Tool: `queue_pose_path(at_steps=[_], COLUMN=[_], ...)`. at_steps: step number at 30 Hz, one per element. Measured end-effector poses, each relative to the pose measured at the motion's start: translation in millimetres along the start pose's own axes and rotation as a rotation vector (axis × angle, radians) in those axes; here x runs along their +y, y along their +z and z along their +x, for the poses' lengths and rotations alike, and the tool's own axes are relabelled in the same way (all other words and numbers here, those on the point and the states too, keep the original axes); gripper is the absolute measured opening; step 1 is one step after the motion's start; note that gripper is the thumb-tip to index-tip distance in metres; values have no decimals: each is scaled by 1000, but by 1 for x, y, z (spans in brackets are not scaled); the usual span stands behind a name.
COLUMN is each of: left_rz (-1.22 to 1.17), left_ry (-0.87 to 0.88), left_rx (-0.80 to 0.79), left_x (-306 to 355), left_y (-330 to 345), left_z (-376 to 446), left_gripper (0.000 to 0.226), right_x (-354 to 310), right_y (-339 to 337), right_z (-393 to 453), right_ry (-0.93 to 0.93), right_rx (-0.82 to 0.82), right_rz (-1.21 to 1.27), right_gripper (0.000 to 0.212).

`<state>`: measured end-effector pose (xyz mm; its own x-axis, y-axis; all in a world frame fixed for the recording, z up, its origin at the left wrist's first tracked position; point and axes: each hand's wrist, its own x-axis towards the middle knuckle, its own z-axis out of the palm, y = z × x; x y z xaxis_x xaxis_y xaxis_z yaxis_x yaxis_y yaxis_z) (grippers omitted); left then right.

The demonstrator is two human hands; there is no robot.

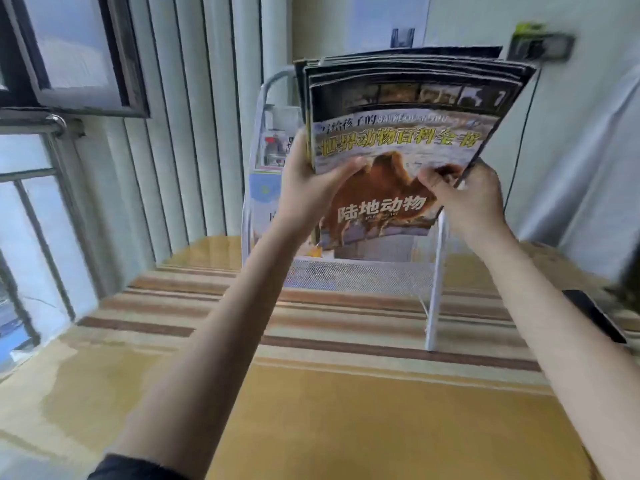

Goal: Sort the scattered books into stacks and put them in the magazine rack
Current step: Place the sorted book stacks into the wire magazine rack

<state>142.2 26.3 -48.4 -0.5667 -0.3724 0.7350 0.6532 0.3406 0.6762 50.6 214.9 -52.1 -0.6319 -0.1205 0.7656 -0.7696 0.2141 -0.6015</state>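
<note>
both hands, left hand and right hand, clench the book stack; the magazine rack pocket lies just below the fingers, stack upright.

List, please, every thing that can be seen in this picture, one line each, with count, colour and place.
stack of books: one stack, several thin books, top cover dark with a brown camel, held up in front of the rack
magazine rack: one, white metal mesh, on the table, far middle
books in the rack: at least two, pale blue and white, left side behind the stack
table: one, yellow cloth with brown stripes, foreground
dark object: one, black, right table edge, blurred
window: one, dark frame, upper left
left hand: one, gripping the stack's left edge
right hand: one, gripping the stack's lower right edge
</note>
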Motion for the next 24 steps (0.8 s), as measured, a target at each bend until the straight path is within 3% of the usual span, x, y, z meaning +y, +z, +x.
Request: queue_pose_path(at_steps=[2,4,7,11,13,18,22,24], left_rz=[-22,-13,229,667,847,789,799,806], left_ry=[-43,-89,27,250,230,261,452,449], left_rx=[-27,-43,-52,21,40,161,229,237], left_x=[-23,-50,-78,-92,-91,-84,-90,-92], left_y=[23,37,41,35,34,34,35,35], left_z=[22,32,39,49,49,45,33,34], left_gripper=[52,49,62,109,117,78,76,77], right_x=[26,51,71,80,82,97,101,100], right_y=[-6,-3,4,7,9,18,22,23], right_z=[23,30,26,30,35,48,56,58], right_ry=[69,147,170,87,63,71,36,19], right_rx=[-16,-65,-44,-17,-56,-159,-199,-187], right_rz=[-193,-352,-383,-480,-480,-295,-279,-270], right_gripper=[65,77,61,50,47,50,60,65])
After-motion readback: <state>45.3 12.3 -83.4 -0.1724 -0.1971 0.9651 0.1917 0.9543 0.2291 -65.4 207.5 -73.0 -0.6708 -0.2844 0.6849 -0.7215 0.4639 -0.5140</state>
